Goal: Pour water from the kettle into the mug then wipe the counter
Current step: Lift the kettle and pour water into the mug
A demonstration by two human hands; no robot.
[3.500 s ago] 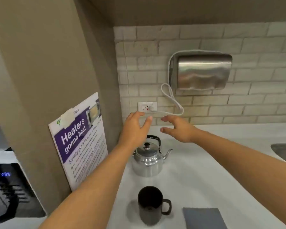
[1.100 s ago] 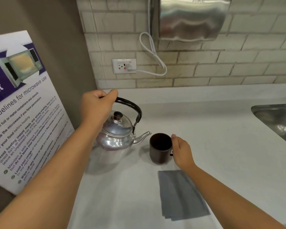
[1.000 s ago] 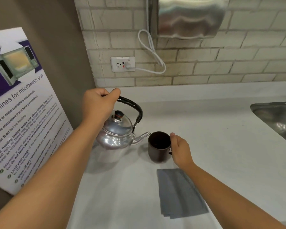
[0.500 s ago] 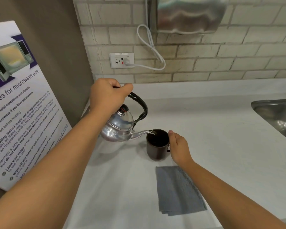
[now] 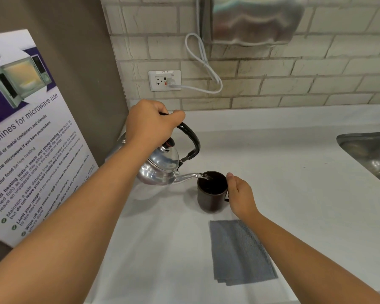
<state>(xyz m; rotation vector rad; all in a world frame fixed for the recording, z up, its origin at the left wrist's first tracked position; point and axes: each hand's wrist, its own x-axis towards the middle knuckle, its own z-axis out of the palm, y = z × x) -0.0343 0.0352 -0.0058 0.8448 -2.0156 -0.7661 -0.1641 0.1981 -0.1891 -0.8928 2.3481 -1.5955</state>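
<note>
a: where was the kettle (image 5: 160, 165)?

b: off the counter (image 5: 294, 183), tipped to the right. the left hand (image 5: 150, 126) had a closed grip round its black handle (image 5: 190, 139), and the spout (image 5: 188, 177) reached the left rim of the mug (image 5: 211, 194). a thin stream of water (image 5: 206, 177) ran from the spout into the mug.

a: and the mug itself?

b: upright on the counter, dark brown, just right of the kettle. the right hand (image 5: 239, 196) held its right side, the grip curled at the handle, thumb up near the rim. i could not tell how tightly the fingers wrapped it, since the hand hid most of the handle.

a: the cloth?

b: a folded grey cloth (image 5: 239, 253) lay flat on the counter, nearer than the mug and partly under the right forearm. neither hand touched it.

a: anything else around?

b: a microwave safety poster (image 5: 26, 132) leaned at the left. on the far tiled wall sat a socket (image 5: 164, 80) with a white cord (image 5: 202, 62) plugged in, and a shiny metal dispenser (image 5: 252, 20) above. the edge of a steel sink (image 5: 369, 154) showed at the right.
</note>
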